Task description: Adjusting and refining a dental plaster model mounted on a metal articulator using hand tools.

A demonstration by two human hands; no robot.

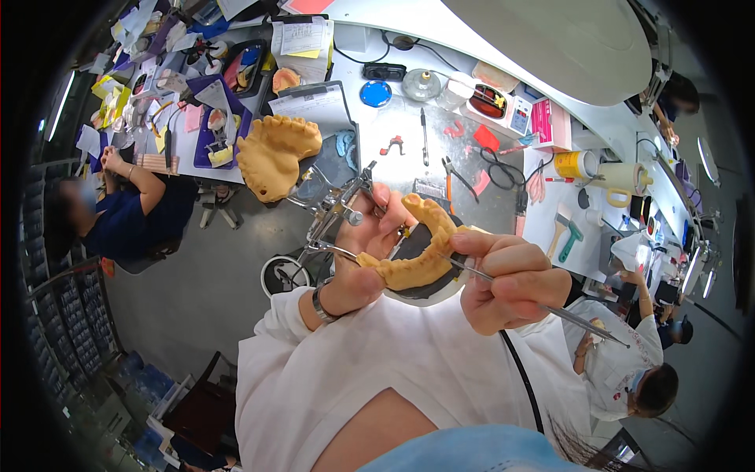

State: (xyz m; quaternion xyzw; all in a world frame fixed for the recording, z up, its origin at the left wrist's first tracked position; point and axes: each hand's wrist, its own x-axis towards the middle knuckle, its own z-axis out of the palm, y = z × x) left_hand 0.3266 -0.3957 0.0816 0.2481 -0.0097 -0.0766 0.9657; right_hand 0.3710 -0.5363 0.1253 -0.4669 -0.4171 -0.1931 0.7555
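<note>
My left hand (355, 282) is closed around a metal dental articulator (334, 211), held above my lap. On the articulator sits a tan horseshoe-shaped lower jaw cast (429, 263) on a dark base, with my left thumb against its left end. The articulator's other arm is swung wide to the left and carries a tan upper jaw cast (277, 153). My right hand (511, 279) pinches a slim metal dental carver (582, 322), and its tip meets the right side of the lower cast. My right fingertips are close to that cast.
On the bench ahead lie a pen (425, 138), orange-handled pliers (449, 182), a small red-and-metal piece (391, 145) and a glass burner (421, 84). A green-handled brush (572, 240) lies to the right. Co-workers sit at left (134, 208) and right (621, 362). A large pale lamp (558, 39) overhangs the bench.
</note>
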